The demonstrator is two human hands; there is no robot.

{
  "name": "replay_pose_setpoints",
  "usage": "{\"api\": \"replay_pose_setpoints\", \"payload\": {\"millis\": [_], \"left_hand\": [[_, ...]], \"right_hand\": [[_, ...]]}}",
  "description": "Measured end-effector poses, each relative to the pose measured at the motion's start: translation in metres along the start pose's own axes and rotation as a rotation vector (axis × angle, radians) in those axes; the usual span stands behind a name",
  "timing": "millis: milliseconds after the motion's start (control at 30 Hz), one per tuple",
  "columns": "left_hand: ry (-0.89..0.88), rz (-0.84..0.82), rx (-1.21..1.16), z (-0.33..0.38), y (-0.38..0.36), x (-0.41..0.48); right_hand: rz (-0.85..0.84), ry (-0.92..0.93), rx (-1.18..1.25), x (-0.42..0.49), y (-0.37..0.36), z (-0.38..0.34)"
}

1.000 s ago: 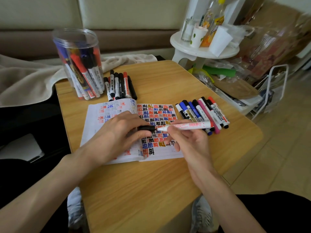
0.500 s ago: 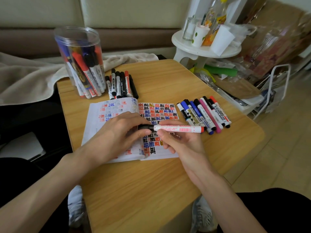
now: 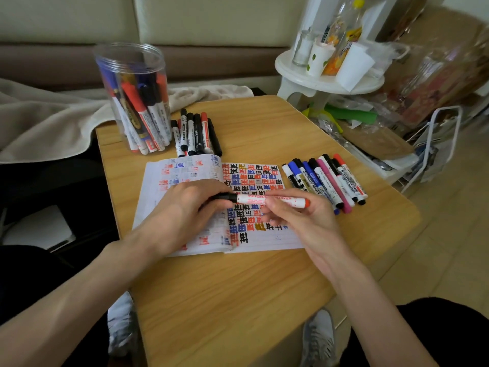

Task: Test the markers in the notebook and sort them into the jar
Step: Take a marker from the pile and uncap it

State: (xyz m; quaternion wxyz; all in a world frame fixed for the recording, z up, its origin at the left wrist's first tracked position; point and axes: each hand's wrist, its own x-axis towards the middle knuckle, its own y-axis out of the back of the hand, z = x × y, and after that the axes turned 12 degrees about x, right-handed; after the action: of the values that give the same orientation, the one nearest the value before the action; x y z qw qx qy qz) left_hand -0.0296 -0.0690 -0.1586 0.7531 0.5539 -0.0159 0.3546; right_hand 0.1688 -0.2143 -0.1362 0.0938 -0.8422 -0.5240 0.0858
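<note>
An open notebook (image 3: 277, 241) covered with red, blue and black test marks lies mid-table. Just above it, a white whiteboard marker (image 3: 272, 200) with red lettering and a red end is held level. My left hand (image 3: 185, 210) grips its dark cap end, and my right hand (image 3: 299, 223) pinches the barrel. A clear plastic jar (image 3: 132, 96) holding several markers stands at the table's far left corner. Several markers (image 3: 195, 133) lie beside the jar. Another row of markers (image 3: 325, 181) lies right of the notebook.
The wooden table (image 3: 238, 300) has rounded right corners. A beige blanket (image 3: 39, 123) lies on the sofa to the left. A white round stand (image 3: 328, 80) with cups and bottles is behind on the right, with clutter and a wire rack (image 3: 436, 144) beside it.
The gap between the dark cap and the marker barrel has closed. The marker has levelled out and shifted slightly left over the notebook, and my right hand's grip moved along the barrel.
</note>
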Motion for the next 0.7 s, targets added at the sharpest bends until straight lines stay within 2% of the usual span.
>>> {"api": "replay_pose_setpoints", "payload": {"millis": [267, 500, 700], "left_hand": [[0.011, 0.046, 0.03, -0.003, 0.003, 0.001], [0.008, -0.025, 0.043, -0.012, 0.009, 0.009], [0.048, 0.043, -0.051, -0.007, 0.008, 0.014]], "right_hand": [[-0.042, 0.018, -0.013, 0.006, -0.005, 0.006], [-0.036, 0.073, -0.087, 0.011, -0.008, 0.014], [-0.094, 0.166, -0.375, 0.018, -0.006, 0.002]]}}
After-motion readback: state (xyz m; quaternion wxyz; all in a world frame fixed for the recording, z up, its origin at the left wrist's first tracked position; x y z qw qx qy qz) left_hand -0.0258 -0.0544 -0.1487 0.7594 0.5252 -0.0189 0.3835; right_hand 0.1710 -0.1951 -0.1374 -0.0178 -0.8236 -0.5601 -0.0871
